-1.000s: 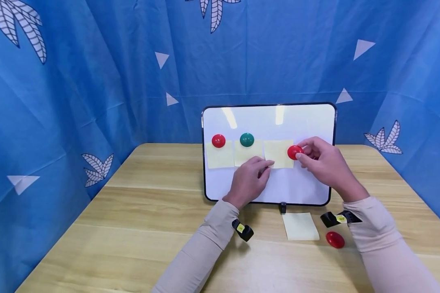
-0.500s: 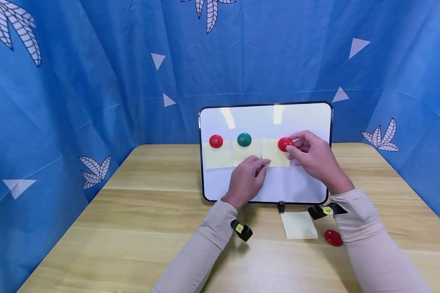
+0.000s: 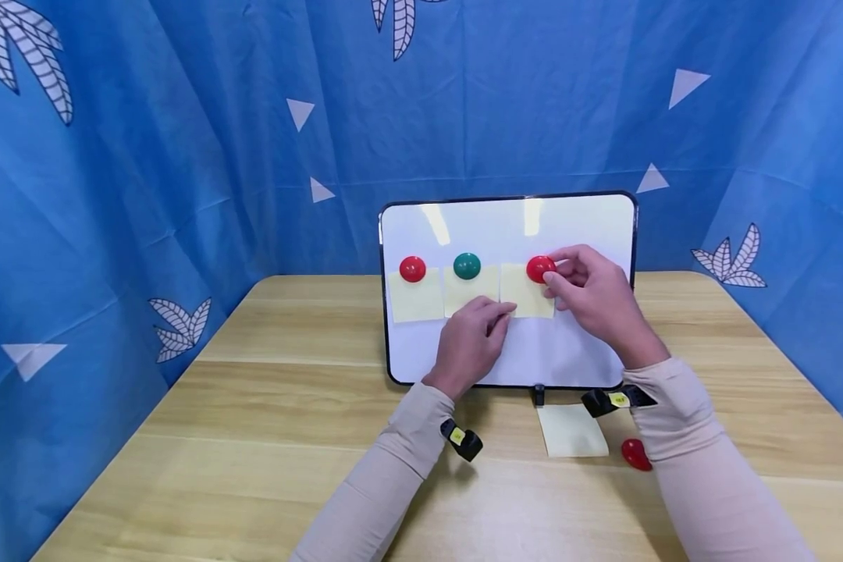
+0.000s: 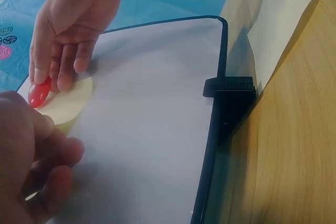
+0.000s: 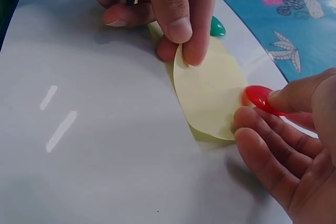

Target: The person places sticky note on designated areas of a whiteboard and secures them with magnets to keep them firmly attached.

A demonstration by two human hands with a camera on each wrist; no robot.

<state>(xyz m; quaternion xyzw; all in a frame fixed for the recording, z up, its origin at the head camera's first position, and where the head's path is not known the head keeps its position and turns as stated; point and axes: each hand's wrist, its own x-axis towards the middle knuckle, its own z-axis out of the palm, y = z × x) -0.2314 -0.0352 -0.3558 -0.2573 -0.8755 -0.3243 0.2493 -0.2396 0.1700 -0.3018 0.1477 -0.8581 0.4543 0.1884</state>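
A whiteboard (image 3: 590, 218) with a black frame stands upright on the table. My left hand (image 3: 472, 343) pinches the lower left corner of the third yellow sticky note (image 3: 530, 303) on it; the note's lower edge bows off the board (image 5: 210, 98). Thumb and fingers of my right hand (image 3: 593, 300) hold a round red magnet (image 3: 539, 269) at the top of that same note. To the left, one sticky note (image 3: 416, 300) hangs under another red magnet (image 3: 412, 268). Between them a green magnet (image 3: 467, 266) sits over the top edge of a second note (image 3: 469, 290).
A loose sticky note (image 3: 573, 432) lies on the table (image 3: 253, 437) before the board, close to a black clip foot (image 3: 538, 395). Beside my right sleeve is a red magnet (image 3: 635, 454), partly covered. A blue curtain (image 3: 534, 117) hangs behind.
My right hand has moved left and up with the red magnet, from the third note's right edge to its top. My left hand keeps its place at the note's corner.
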